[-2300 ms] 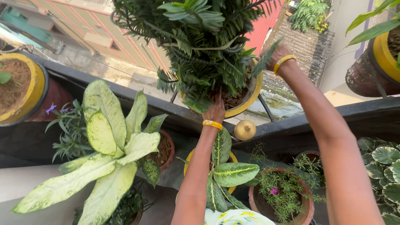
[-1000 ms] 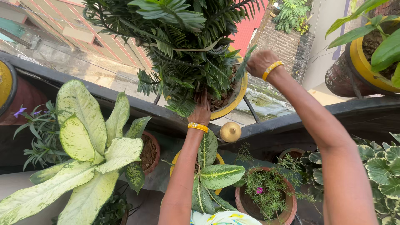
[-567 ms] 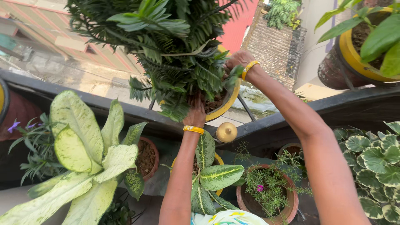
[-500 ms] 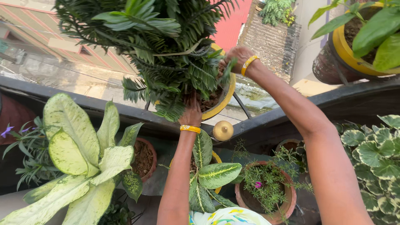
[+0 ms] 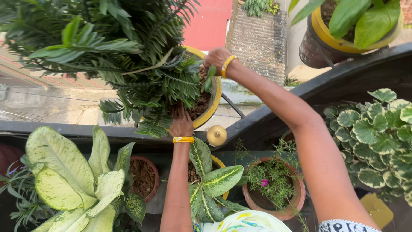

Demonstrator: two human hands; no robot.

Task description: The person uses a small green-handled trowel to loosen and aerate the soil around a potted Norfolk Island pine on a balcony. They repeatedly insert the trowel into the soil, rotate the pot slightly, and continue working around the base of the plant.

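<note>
Listing left to right, against the frame half a second back. Pale-leaved plant [image 5: 68, 180]: lower left, sitting lower in view than before. Fern [image 5: 124, 56]: fills upper left, now larger and shifted left. Left hand [image 5: 181, 123]: reaches under the fronds at the near rim of the yellow pot [image 5: 216, 92]; its grip is hidden, cannot tell. Brass knob [image 5: 216, 135]: on the railing [image 5: 266, 120], just below the pot. Right hand [image 5: 216, 58]: at the pot's far rim, fingers curled on the foliage, moved left since. Pink-flowered pot [image 5: 274, 189]: lower centre. Scalloped plant [image 5: 377, 137]: right, more in view.
</note>
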